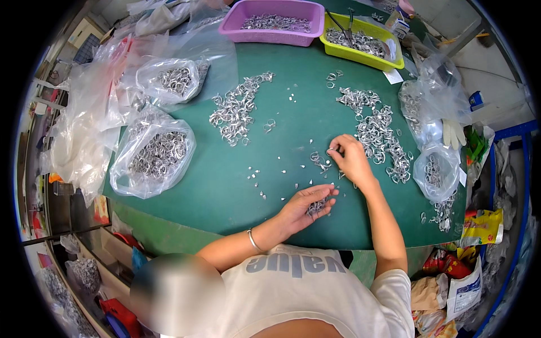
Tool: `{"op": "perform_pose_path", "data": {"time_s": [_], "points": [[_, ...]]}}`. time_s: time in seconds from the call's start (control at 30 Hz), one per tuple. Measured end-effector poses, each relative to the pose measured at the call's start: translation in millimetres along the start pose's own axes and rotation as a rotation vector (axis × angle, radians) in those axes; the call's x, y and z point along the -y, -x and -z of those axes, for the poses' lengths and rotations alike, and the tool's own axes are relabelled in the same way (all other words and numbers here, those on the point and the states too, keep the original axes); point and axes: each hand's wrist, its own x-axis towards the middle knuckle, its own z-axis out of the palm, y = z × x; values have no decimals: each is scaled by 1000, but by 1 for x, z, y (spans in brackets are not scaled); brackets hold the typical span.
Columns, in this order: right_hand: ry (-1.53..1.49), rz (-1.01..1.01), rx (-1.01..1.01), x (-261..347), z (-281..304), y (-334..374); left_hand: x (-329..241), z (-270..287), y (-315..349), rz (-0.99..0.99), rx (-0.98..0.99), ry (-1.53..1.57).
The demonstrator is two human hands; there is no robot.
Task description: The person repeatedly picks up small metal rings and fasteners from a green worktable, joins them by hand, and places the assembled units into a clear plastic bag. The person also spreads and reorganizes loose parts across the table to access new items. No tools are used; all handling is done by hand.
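Note:
Palm up near the table's front edge, my left hand [297, 209] is curled around several small silvery metal rings [316, 207]. My right hand [350, 158] is just beyond it, thumb and fingertips pinched together; whatever they grip is too small to make out. A little cluster of metal rings [321, 163] lies beside those fingertips. To the right of my right hand spreads a long heap of rings [375, 129], and a second heap [234, 110] lies farther left. Tiny metal bits [283, 171] are scattered on the green table [225, 186] between the heaps and my hands.
At the far edge stand a purple basket [270, 38] and a yellow-green basket [360, 54] of rings, the latter with pliers [345, 28]. Open plastic bags of rings [152, 169] sit at the left. Another bag [437, 174] and a pale glove [452, 133] are at the right.

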Motion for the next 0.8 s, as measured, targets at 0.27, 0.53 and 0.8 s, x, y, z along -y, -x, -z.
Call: {"op": "perform_pose_path", "data": {"time_s": [0.27,0.53,0.8], "points": [[-104,62,122,27,13,17,-4,5,-4,-56,12,123],[-26,53,77,25,14,23,-2,-3,8,-10,-15,37],[-667,-210,77,13,16,41,-8,15,3,-97,-18,36]]}}
